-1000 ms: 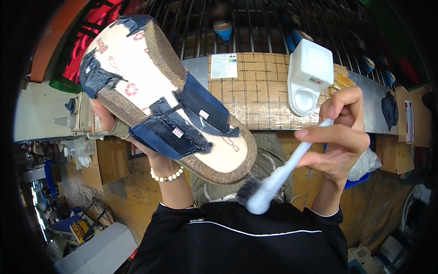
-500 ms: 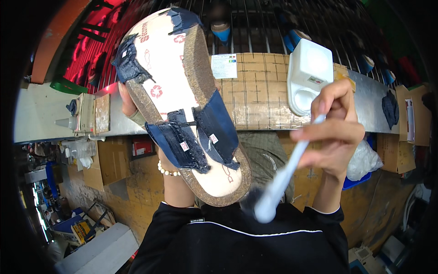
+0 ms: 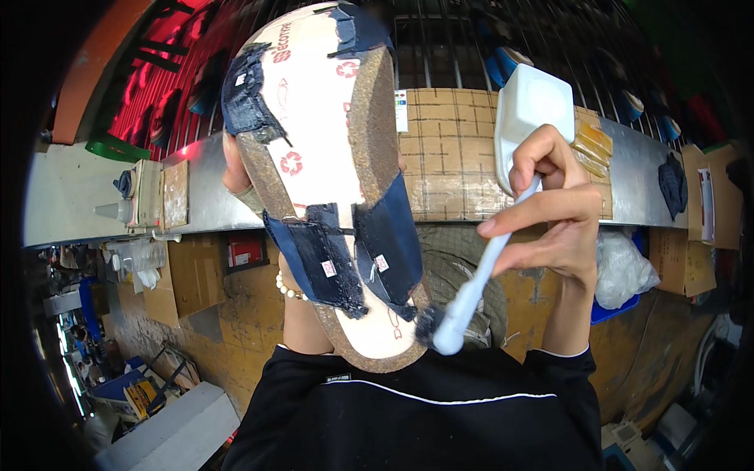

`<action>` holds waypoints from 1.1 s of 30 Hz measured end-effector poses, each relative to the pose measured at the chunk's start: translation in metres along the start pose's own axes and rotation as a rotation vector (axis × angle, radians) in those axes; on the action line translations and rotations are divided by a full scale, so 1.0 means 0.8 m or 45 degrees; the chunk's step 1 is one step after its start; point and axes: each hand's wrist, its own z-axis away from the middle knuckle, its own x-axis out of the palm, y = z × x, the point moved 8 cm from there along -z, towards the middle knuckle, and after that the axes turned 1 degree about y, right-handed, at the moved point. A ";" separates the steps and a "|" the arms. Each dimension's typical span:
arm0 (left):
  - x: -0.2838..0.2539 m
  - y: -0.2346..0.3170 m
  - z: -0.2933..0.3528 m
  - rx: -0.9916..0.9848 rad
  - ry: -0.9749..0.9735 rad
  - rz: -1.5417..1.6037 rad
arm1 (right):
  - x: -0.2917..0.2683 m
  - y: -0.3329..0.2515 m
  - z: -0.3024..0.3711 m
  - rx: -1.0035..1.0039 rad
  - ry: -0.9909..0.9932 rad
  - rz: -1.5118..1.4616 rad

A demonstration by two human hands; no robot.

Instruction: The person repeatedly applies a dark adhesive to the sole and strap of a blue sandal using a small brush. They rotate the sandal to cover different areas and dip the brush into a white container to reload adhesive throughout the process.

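Note:
An unfinished sandal [image 3: 314, 149] with a cork sole, a pale printed underside and dark blue strap ends folded over it is held up in front of me. My left hand [image 3: 236, 167] grips it from behind; a thumb shows at its left edge and the other fingers are mostly hidden. Between the fingers and thumb of my right hand [image 3: 554, 212] is a white-handled brush [image 3: 488, 263], slanting down to the left. Its dark bristles [image 3: 428, 326] meet the cork edge near the sandal's lower right end.
A white plastic container [image 3: 536, 102] stands on the taped cardboard [image 3: 448, 165] covering the metal bench. Beyond is a rack of bars [image 3: 440, 47] with several blue shoe forms. A crumpled plastic bag [image 3: 624, 275] lies in a blue bin at right; a cardboard box [image 3: 196, 279] sits below left.
The sandal has shifted right and slightly down. My right hand and the brush have moved left and a little up, bringing the bristles against the sole's edge.

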 end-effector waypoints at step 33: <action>0.142 0.100 0.021 1.351 0.186 -2.073 | -0.120 0.046 0.162 0.698 0.635 1.297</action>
